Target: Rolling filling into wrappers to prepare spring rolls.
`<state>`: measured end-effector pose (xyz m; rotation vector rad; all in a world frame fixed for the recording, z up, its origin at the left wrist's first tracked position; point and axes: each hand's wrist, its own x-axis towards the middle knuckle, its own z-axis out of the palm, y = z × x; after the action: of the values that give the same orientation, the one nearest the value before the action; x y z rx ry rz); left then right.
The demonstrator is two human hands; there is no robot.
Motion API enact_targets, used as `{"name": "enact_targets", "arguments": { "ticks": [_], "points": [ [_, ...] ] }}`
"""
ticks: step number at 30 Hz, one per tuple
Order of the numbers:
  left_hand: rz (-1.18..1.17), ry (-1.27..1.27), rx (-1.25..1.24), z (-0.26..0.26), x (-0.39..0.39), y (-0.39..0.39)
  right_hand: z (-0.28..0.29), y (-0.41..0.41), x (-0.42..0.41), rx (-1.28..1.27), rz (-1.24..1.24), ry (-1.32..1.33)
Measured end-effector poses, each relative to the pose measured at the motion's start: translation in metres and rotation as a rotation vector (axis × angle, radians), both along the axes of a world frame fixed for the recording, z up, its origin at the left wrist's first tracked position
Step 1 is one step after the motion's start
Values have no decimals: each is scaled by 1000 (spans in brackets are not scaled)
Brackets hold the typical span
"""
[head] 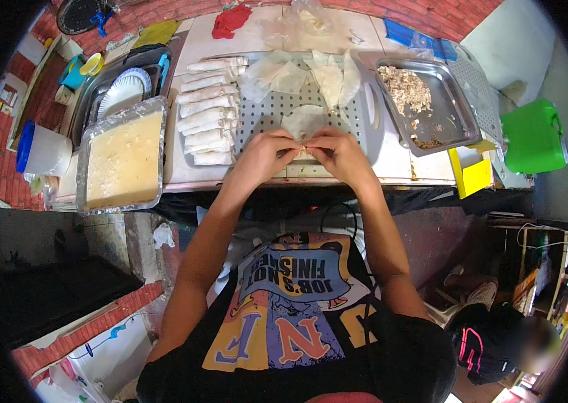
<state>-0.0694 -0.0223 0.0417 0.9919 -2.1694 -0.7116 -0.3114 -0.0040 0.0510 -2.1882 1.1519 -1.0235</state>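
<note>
Both hands meet over the near edge of a grey perforated plastic tray [263, 113]. My left hand [269, 153] and my right hand [336, 153] pinch a bit of filling at the near part of a round wrapper [303, 120]. Several white rolled wrappers [208, 121] lie stacked in a column at the tray's left side. Loose thin wrappers [276, 73] lie at the back middle, and more folded wrappers [331, 78] sit to their right. Chopped filling [405, 88] fills part of a metal pan [457, 108] to the right of the tray.
A clear tray of pale liquid [125, 161] stands at the left, before a sink holding a paper plate [125, 90]. A red cloth [231, 21] lies at the back. At the right are a yellow box [470, 174] and a green container [533, 136]. Another person [490, 337] is low at right.
</note>
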Motion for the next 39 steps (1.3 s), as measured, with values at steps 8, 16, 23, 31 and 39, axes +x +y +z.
{"name": "enact_targets", "arguments": {
  "ticks": [8,16,23,31,39],
  "points": [
    [-16,-28,-22,6,-4,0,0,0,3,50,-19,75],
    [12,-42,-16,4,3,2,0,2,0,108,-13,37],
    [21,-68,-51,1,3,3,-6,1,-1,61,-36,30],
    [13,-44,-37,14,-1,5,9,0,3,150,-79,83],
    [41,-4,-12,1,-4,2,18,-41,-3,117,17,108]
  ]
}}
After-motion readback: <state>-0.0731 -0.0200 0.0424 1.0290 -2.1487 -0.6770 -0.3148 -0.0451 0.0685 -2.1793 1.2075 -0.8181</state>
